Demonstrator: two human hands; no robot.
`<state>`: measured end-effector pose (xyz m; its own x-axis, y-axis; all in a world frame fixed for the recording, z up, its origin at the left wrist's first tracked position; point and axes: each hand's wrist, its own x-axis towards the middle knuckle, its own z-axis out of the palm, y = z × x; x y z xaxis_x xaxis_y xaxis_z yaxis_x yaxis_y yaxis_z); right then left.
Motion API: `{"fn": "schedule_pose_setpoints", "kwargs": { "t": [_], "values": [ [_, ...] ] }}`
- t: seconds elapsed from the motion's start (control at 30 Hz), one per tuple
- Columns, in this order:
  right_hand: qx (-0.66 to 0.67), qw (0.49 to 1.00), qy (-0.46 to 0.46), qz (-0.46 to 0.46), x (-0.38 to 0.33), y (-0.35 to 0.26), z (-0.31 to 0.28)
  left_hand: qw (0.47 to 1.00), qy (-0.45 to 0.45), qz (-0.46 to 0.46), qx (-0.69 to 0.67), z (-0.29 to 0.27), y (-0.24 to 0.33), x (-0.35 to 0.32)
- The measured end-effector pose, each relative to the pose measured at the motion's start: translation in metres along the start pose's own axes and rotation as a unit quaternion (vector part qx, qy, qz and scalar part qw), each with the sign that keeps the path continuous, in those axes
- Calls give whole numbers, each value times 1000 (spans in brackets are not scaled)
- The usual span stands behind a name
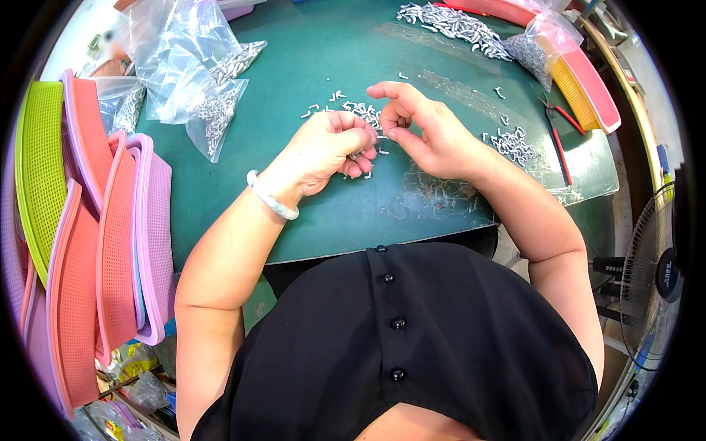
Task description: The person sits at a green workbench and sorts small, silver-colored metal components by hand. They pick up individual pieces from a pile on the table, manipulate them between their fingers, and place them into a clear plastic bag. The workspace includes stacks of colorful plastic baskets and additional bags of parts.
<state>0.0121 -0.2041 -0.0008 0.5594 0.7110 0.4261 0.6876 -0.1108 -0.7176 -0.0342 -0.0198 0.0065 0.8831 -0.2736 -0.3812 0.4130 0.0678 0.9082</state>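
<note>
Over the green table, my left hand (323,147) has its thumb and fingers closed together. Small silvery metal pieces (357,154) show between its curled fingers. My right hand (437,136) is close beside it, fingertips almost meeting the left ones. Its index finger is raised, while thumb and middle finger come together in a pinch; whatever they hold is too small to make out. Just behind the hands lies a loose heap of small bent metal pieces (362,112), partly hidden by them. Another small pile (513,145) sits to the right, near my right wrist.
Clear plastic bags of metal parts (213,110) lie at the back left. Stacked plastic baskets (118,242) line the left side. Red-handled pliers (559,140) rest at right, before a pink and yellow basket (577,88). Larger metal parts (456,26) lie at the back. A fan (647,275) stands right.
</note>
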Motion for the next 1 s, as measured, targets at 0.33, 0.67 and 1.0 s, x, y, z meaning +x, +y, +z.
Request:
{"fn": "schedule_pose_setpoints", "kwargs": {
  "t": [0.33,0.67,1.0],
  "values": [
    [-33,998,-8,48,2,1,-8,1000,-17,-2,-17,-2,-2,1],
    [-134,988,-75,19,1,13,-10,994,-20,-13,-105,-4,-1,2],
    [-130,989,-67,13,1,10,-9,992,-35,-3,-118,-9,-4,5]
  ]
}}
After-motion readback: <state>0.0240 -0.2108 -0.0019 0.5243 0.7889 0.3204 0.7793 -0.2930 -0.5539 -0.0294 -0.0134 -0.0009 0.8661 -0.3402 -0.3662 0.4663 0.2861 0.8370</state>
